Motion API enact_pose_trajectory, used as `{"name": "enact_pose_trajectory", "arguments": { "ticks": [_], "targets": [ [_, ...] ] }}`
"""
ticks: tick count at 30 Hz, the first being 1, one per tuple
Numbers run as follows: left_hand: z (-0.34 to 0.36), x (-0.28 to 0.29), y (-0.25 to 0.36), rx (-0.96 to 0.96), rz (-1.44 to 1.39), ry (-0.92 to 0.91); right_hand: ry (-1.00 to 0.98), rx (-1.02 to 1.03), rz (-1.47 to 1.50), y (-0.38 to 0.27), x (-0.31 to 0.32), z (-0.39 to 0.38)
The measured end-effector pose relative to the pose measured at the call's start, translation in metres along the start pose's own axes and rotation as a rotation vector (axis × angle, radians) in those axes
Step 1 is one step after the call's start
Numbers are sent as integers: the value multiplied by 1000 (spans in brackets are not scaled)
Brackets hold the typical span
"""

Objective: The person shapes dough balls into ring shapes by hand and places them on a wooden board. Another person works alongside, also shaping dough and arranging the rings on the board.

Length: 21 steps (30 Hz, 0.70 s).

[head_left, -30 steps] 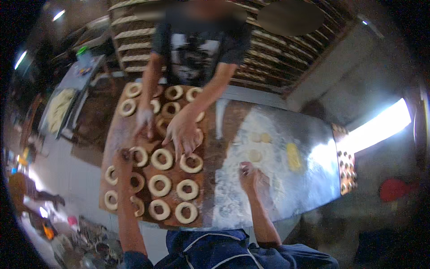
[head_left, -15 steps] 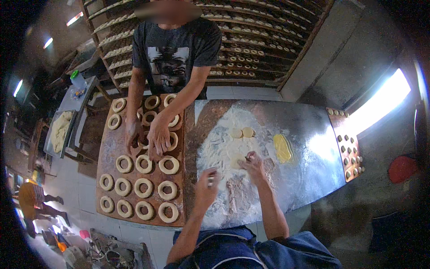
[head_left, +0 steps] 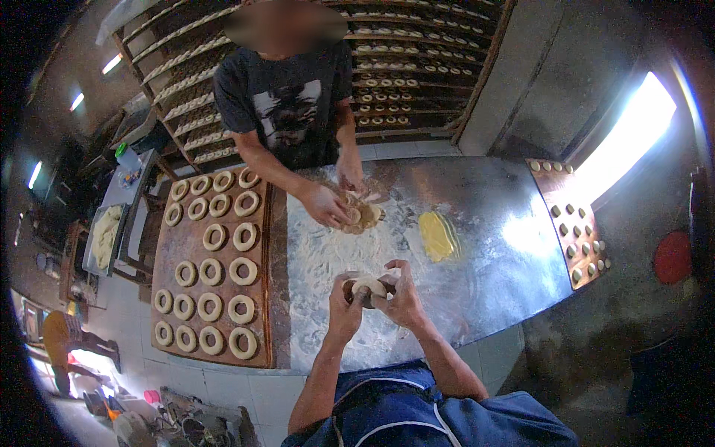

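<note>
1 curved dough piece [head_left: 367, 285] sits gripped between the left hand [head_left: 344, 304] and right hand [head_left: 404, 301]; I judge light, even pressure best for uniform thickness.

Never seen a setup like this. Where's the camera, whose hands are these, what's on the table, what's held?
No machine here: the camera is a wide fisheye worn on a person's head, looking down, so straight edges bend near the rim. The bare left hand and right hand coming up from the bottom are the wearer's. Together they hold a pale, curved dough piece; whether it forms a closed ring is hard to tell.

The smooth grey table is partly dusted with white powder, apparently flour, and has a soft-looking yellow slab. At left, a brown board carries pale dough rings. Across the table, a co-worker in a dark printed shirt reaches over the powder; those hands aren't the wearer's.
</note>
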<state>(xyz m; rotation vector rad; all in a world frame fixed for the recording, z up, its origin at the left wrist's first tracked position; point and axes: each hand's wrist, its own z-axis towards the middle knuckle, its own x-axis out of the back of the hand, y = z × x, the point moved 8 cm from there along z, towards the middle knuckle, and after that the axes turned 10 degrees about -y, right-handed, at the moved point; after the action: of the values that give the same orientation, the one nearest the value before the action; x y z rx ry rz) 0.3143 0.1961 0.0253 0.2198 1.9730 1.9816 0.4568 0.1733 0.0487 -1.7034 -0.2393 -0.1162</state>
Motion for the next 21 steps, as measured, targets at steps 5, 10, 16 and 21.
{"name": "enact_pose_trajectory", "arguments": {
  "ticks": [5, 10, 16, 21],
  "targets": [
    [-14, -32, -22, 224, -525, -136, -388, -9, 534, 15, 1, -17],
    [-25, -40, -31, 178, -467, -204, -214, -165, 850, 89, -6, 7],
    [-16, -11, -38, -9, -385, 69, -44, -108, 808, 94, -20, 5],
    [-17, 0, -23, -200, 435, 167, 13, -148, 65, 82, -36, 3]
  ]
}}
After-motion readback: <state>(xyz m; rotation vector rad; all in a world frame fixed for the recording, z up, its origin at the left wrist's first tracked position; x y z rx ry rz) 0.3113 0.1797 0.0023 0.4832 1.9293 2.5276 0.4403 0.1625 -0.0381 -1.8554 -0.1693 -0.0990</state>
